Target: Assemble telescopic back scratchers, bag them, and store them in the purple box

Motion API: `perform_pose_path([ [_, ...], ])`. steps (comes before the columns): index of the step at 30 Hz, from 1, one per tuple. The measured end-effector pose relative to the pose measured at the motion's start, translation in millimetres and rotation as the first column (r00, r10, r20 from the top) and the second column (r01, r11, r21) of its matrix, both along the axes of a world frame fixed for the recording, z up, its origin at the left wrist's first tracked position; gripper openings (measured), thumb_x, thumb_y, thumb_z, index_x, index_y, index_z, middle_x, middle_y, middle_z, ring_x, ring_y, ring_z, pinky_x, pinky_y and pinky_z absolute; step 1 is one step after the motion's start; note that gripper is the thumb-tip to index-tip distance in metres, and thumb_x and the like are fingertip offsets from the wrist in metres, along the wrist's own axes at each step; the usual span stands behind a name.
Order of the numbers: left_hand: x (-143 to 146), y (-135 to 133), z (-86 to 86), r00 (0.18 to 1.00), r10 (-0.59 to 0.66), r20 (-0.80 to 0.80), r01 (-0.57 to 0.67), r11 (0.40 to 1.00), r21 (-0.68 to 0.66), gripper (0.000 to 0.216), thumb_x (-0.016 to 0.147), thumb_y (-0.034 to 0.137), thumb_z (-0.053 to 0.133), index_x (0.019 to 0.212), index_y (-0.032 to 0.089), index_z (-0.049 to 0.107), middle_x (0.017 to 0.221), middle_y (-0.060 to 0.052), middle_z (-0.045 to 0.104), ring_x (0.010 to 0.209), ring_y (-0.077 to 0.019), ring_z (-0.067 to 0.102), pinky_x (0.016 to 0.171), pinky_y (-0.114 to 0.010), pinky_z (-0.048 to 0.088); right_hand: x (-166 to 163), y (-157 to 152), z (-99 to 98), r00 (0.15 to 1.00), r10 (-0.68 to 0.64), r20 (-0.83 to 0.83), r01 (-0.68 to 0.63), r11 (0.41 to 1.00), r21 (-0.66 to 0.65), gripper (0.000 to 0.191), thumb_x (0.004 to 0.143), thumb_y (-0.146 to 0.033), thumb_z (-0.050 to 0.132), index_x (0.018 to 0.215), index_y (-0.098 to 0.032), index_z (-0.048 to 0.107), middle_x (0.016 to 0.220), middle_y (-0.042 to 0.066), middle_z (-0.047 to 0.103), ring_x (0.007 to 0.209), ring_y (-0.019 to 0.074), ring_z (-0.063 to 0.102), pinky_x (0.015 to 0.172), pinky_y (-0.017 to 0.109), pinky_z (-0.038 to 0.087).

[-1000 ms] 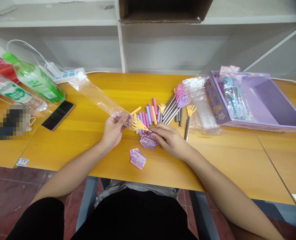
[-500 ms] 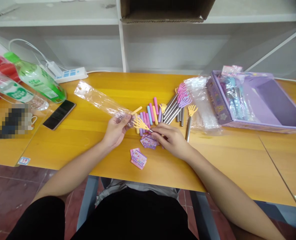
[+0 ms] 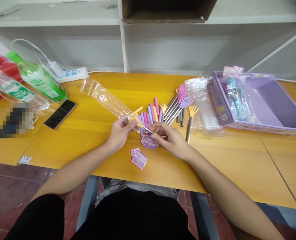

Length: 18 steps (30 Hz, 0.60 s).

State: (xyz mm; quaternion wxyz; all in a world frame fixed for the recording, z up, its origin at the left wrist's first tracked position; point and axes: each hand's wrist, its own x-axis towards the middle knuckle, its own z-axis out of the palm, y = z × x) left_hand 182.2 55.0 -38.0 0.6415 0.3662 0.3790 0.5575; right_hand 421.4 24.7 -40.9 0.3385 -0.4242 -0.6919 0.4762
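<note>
My left hand pinches the near end of a long clear plastic bag, which stretches away toward the back left. Between thumb and fingers, my right hand grips a telescopic back scratcher. Its yellow claw end is at the bag's mouth by my left thumb; whether it is inside is unclear. A yellow tube shows just beyond my left fingers. Several coloured tubes lie behind my hands. Small printed cards lie in two piles in front of them.
Several metal back scratchers with pink, purple and yellow claws lie behind my right hand, beside clear bags. A purple display box holding packed items stands right. Leftward are a phone, bottles and a power strip.
The back scratcher's yellow claw has moved left to my left thumb and the bag's mouth. More of its metal rod now shows between my hands. The bag's far end has shifted slightly right.
</note>
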Motion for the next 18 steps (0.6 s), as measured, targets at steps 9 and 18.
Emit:
perform_pose_path([
  [9, -29, 32, 13.4, 0.918, 0.352, 0.18, -0.359, 0.933, 0.005, 0.036, 0.072, 0.035, 0.101, 0.08, 0.02, 0.069, 0.077, 0.004, 0.068, 0.071, -0.007, 0.065, 0.07, -0.019, 0.057, 14, 6, 9.5, 0.998, 0.038, -0.041, -0.037, 0.999, 0.03, 0.035, 0.113, -0.04, 0.051, 0.138, -0.021, 0.065, 0.084, 0.001, 0.073, 0.073, 0.0154, 0.068, 0.071, 0.031, 0.059],
  [18, -6, 5, 1.3, 0.998, 0.036, 0.054, -0.034, 0.999, -0.037, 0.04, 0.071, 0.048, 0.1, 0.088, 0.017, 0.08, 0.091, -0.004, 0.079, 0.08, -0.0116, 0.071, 0.075, -0.023, 0.062, -3, 1, 1.0, 0.95, -0.082, -0.303, 0.065, 0.996, -0.065, 0.03, 0.1, -0.048, 0.074, 0.111, -0.021, 0.065, 0.083, 0.001, 0.077, 0.061, 0.0129, 0.07, 0.057, 0.027, 0.058],
])
